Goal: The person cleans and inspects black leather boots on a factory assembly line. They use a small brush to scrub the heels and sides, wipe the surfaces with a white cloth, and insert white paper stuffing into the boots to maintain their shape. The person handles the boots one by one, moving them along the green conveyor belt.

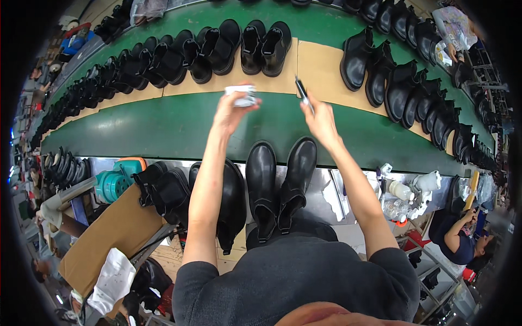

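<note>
My left hand (231, 113) is raised over the green bench (179, 122), its fingers closed around a crumpled white cloth (241, 93) that is smeared by motion. In my right hand (322, 120) is a slim black and white pen (301, 89), its dark tip pointing up and away from me. Below and between my forearms stand two shiny black ankle boots, a left boot (261, 171) and a right boot (300, 160), toes toward the bench. Neither hand touches them.
A long row of black boots (223, 46) runs along brown cardboard (321, 57), with more boots (402, 92) at right. A teal machine (114, 185) stands at left near a cardboard sheet (117, 233). Plastic bottles (401, 190) sit at right. A co-worker (462, 236) is at far right.
</note>
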Demonstrator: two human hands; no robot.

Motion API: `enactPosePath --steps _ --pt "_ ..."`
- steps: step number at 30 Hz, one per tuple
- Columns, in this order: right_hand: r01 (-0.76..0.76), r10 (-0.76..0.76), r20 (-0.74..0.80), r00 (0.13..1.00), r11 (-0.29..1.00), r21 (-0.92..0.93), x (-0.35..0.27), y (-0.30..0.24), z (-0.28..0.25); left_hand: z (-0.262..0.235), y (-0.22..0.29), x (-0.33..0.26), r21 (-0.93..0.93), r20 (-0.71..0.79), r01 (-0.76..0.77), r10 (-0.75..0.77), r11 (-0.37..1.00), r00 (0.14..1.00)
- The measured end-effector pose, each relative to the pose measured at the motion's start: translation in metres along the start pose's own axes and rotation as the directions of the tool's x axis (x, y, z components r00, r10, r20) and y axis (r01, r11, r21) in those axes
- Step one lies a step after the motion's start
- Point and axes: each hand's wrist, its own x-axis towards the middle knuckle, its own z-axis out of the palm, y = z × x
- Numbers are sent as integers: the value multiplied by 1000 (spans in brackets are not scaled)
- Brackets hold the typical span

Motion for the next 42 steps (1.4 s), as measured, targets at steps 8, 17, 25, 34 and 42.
enactPosePath --steps 8,17,25,34,42 --pt "-58 47 -123 991 994 -88 101 16 53 24 -29 60 12 278 225 -219 974 935" --pt "-50 37 -166 985 996 -77 112 19 70 14 -34 74 21 257 223 -221 975 941" --pt "-106 90 -171 981 991 -82 113 4 65 13 -32 75 18 267 210 -207 978 941" --pt "-155 145 -170 975 987 -46 119 -2 57 21 -23 73 3 270 195 -188 981 944" --pt "-204 197 -111 974 977 -54 121 -11 52 23 -15 68 8 262 181 -177 983 949"
